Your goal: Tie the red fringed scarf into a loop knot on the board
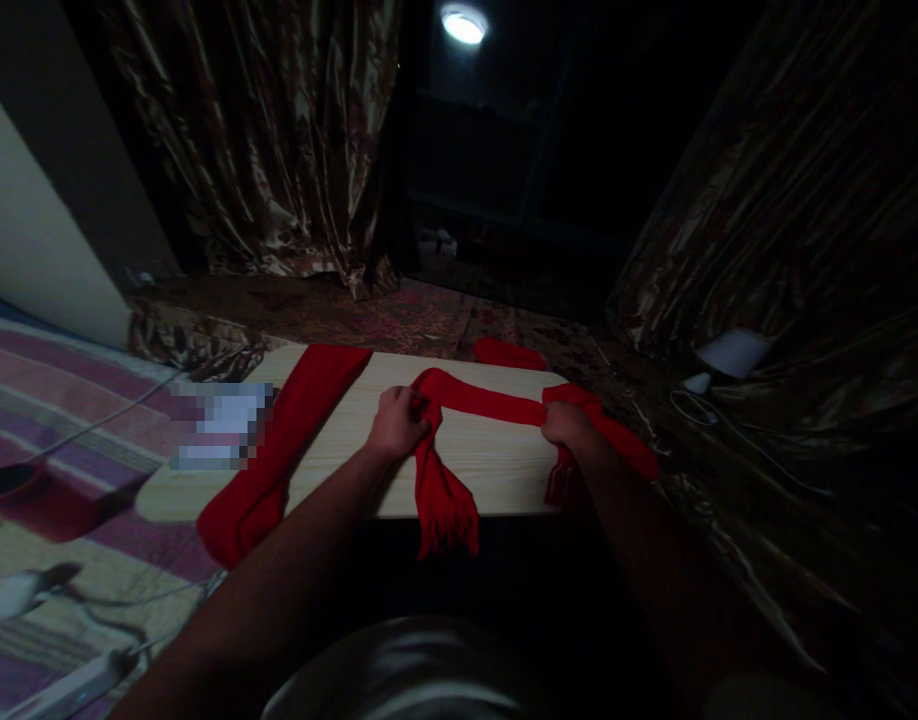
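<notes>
A red fringed scarf (489, 400) lies stretched across a light wooden tabletop (496, 465). My left hand (395, 423) is closed on a bend of the scarf near the table's middle; a fringed end hangs over the near edge below it. My right hand (568, 425) is closed on the scarf at the table's right edge, with another fringed end hanging beneath. A second red scarf (283, 450) lies flat along the left part of the table, draped over the near edge.
A blurred white item (219, 425) sits at the table's left end. A small red cloth piece (508, 352) lies at the far edge. Shiny brown curtains (264, 140) hang behind and to the right. A striped rug (46, 420), cables and a power strip (76, 685) are on the left.
</notes>
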Action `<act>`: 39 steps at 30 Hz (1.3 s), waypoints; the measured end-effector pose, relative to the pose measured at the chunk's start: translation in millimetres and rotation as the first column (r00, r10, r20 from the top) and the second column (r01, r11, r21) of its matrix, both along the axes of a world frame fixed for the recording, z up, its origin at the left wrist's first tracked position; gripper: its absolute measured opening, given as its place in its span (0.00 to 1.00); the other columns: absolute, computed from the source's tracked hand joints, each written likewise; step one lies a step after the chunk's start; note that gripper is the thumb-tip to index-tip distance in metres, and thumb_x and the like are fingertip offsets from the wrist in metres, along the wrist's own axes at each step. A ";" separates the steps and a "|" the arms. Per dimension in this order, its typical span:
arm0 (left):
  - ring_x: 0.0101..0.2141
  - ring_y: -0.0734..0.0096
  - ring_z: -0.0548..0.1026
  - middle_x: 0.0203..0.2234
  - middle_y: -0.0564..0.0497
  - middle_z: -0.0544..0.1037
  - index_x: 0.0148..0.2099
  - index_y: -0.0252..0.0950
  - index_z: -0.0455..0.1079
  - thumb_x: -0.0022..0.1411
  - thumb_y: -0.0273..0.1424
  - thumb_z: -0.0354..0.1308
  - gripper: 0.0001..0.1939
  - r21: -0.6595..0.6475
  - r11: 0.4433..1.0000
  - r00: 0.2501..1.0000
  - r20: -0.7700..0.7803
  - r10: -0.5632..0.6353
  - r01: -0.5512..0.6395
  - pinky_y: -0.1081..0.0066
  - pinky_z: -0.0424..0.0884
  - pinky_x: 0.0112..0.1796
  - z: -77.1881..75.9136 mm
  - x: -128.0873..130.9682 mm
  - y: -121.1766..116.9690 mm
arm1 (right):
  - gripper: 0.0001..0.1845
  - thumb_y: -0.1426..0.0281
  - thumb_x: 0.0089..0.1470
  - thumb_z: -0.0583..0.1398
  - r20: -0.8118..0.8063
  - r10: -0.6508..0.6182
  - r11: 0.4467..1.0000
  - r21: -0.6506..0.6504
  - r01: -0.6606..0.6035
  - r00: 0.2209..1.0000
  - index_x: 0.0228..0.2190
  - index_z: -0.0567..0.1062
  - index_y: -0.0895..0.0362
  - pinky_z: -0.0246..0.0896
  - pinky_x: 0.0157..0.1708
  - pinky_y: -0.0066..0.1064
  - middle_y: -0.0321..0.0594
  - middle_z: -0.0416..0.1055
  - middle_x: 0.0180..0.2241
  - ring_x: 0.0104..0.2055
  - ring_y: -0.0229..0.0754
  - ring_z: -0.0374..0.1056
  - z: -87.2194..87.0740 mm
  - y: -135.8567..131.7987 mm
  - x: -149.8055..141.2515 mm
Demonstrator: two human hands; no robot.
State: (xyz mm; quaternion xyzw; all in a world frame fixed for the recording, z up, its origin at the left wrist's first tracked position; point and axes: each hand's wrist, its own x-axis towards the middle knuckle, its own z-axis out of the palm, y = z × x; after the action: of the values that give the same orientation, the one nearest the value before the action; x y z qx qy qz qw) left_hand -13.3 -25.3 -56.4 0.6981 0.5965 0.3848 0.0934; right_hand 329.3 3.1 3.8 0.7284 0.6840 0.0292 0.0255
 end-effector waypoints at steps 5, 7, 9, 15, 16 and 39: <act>0.54 0.48 0.71 0.51 0.35 0.74 0.62 0.30 0.62 0.57 0.38 0.60 0.33 -0.081 0.973 0.976 -0.032 0.216 -0.218 0.56 0.66 0.54 4.6 -0.8 0.8 | 0.21 0.62 0.57 0.59 -0.027 0.207 0.964 0.174 -0.199 0.978 0.47 0.78 0.59 0.57 0.58 0.44 0.54 0.69 0.58 0.59 0.54 0.65 -2.1 2.7 -40.0; 0.53 0.47 0.73 0.49 0.35 0.77 0.66 0.29 0.57 0.60 0.40 0.57 0.36 -0.144 0.957 0.967 -0.061 0.247 -0.253 0.55 0.66 0.53 6.7 -0.3 1.6 | 0.21 0.59 0.60 0.57 -0.137 0.316 0.940 0.180 -0.290 0.939 0.49 0.77 0.59 0.58 0.58 0.37 0.50 0.73 0.54 0.55 0.48 0.68 -7.5 8.2 -58.8; 0.52 0.47 0.75 0.47 0.36 0.79 0.68 0.28 0.54 0.62 0.40 0.56 0.37 -0.198 0.941 0.961 -0.074 0.266 -0.276 0.54 0.66 0.53 7.8 0.0 2.5 | 0.23 0.60 0.63 0.54 -0.214 0.376 0.923 0.176 -0.343 0.901 0.52 0.75 0.60 0.56 0.59 0.32 0.49 0.72 0.55 0.57 0.45 0.68 -14.9 16.1 -74.2; 0.51 0.54 0.77 0.46 0.43 0.82 0.64 0.34 0.63 0.58 0.35 0.59 0.32 -0.273 0.927 0.967 -0.068 0.247 -0.256 0.61 0.67 0.52 8.3 -2.6 4.1 | 0.31 0.63 0.66 0.52 -0.256 0.338 0.941 0.066 -0.332 0.906 0.65 0.61 0.65 0.47 0.65 0.32 0.53 0.56 0.67 0.69 0.45 0.51 -32.2 41.6 -97.9; 0.51 0.55 0.77 0.46 0.44 0.82 0.61 0.36 0.67 0.57 0.34 0.59 0.29 -0.290 0.923 0.967 -0.075 0.242 -0.253 0.62 0.67 0.51 9.6 -2.9 4.7 | 0.33 0.61 0.65 0.54 -0.253 0.307 0.951 0.036 -0.308 0.917 0.66 0.59 0.64 0.49 0.64 0.34 0.54 0.56 0.67 0.69 0.47 0.52 -31.6 44.6 -99.7; 0.38 0.59 0.75 0.36 0.43 0.76 0.35 0.38 0.69 0.59 0.32 0.54 0.05 0.150 0.928 0.922 -0.138 0.362 -0.341 0.68 0.67 0.36 90.5 -61.0 5.1 | 0.19 0.78 0.49 0.58 -0.391 0.112 0.868 0.486 0.102 0.914 0.44 0.72 0.55 0.60 0.36 0.31 0.45 0.76 0.34 0.36 0.47 0.72 37.8 57.4 -83.4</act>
State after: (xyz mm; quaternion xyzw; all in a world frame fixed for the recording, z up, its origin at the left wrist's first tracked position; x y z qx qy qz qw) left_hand -74.3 -20.1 34.1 0.6132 0.6929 0.3729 -0.0697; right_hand 245.9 60.5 41.6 0.6983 0.6453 0.0522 -0.3053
